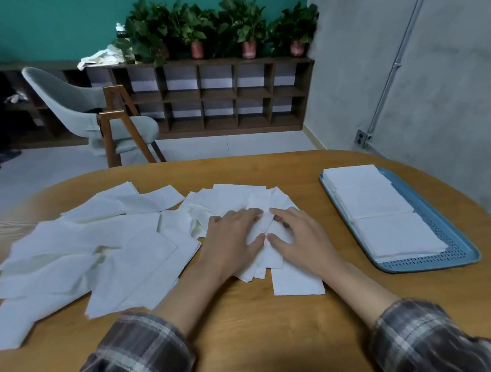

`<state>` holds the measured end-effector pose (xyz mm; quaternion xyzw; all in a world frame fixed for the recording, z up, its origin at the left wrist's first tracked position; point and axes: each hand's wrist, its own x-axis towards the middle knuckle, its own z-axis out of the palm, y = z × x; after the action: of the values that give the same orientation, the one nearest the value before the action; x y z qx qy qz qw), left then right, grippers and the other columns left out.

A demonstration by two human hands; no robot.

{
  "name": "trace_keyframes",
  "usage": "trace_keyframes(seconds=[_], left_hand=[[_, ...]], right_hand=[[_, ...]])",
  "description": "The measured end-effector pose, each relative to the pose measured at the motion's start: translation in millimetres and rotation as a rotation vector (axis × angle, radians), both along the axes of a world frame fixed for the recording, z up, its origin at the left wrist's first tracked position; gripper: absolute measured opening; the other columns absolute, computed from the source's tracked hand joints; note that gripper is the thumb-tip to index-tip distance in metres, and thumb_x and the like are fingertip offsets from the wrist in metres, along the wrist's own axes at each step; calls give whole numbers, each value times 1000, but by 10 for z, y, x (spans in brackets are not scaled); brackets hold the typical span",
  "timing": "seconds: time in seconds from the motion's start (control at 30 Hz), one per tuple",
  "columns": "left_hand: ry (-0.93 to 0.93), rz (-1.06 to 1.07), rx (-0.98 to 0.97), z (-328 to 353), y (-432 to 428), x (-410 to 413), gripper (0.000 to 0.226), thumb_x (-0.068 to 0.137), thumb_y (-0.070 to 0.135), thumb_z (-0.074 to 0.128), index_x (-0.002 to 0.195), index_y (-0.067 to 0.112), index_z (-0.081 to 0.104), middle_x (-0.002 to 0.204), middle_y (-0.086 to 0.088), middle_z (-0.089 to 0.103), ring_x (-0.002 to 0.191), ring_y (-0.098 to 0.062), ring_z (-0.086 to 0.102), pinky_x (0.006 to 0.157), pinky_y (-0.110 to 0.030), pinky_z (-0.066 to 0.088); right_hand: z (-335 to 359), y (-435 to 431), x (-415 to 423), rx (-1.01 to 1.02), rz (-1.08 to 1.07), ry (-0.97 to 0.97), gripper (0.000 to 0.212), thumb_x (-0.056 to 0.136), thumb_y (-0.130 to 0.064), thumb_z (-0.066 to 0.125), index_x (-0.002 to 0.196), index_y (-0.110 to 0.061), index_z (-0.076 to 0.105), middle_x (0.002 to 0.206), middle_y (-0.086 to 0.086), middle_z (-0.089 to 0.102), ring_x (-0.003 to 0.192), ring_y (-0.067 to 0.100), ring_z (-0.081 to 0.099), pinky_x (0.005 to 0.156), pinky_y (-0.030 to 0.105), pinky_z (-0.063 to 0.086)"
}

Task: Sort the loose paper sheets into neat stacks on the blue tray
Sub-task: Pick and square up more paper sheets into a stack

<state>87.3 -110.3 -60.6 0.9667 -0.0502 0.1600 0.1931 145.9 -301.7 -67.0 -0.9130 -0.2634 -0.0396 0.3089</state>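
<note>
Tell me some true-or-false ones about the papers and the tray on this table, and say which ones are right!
1. The blue tray sits on the right side of the table. True.
2. The blue tray has nothing on it. False: two neat stacks of paper lie on it.
3. The left hand and the right hand both rest on the loose paper sheets. True.
4. The left hand holds a pencil. False: it touches only paper.
5. The potted plants stand on the floor. False: they stand on top of the shelf.
</note>
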Motion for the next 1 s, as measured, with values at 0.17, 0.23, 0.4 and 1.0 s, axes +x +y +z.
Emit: trace_keyframes(seconds=[0.17, 0.23, 0.4, 1.0], left_hand=[[-49, 5, 12, 25, 247, -217, 51, 86, 60, 63, 128, 31, 68, 116, 15, 74, 107, -13, 67, 95, -43, 40], [-80, 10, -7, 2, 307, -277, 48, 83, 62, 60, 119, 32, 72, 106, 16, 75, 98, -11, 68, 92, -41, 39], [-174, -8, -87, -92, 377, -262, 31, 92, 55, 56, 98, 33, 77, 83, 17, 71, 81, -9, 63, 87, -41, 42], [-268, -8, -605, 60, 462, -343, 5, 94, 16, 78, 94, 21, 77, 94, 15, 75, 96, -11, 69, 88, -31, 51]], right_hand=[[-77, 135, -255, 87, 57, -26, 59, 88, -45, 75, 143, -30, 62, 115, -21, 64, 111, 5, 58, 96, 34, 53], [-66, 152, -308, 101, 85, -9, 65, 83, -53, 70, 144, -32, 61, 115, -24, 64, 110, 0, 58, 95, 26, 51], [4, 154, -188, 211, 82, 64, 49, 91, -15, 75, 138, -27, 68, 105, -19, 71, 95, -1, 64, 76, 7, 44], [258, 177, -141, 785, 181, 262, 13, 96, -17, 70, 105, -11, 78, 100, -1, 80, 95, 14, 74, 80, 25, 57]])
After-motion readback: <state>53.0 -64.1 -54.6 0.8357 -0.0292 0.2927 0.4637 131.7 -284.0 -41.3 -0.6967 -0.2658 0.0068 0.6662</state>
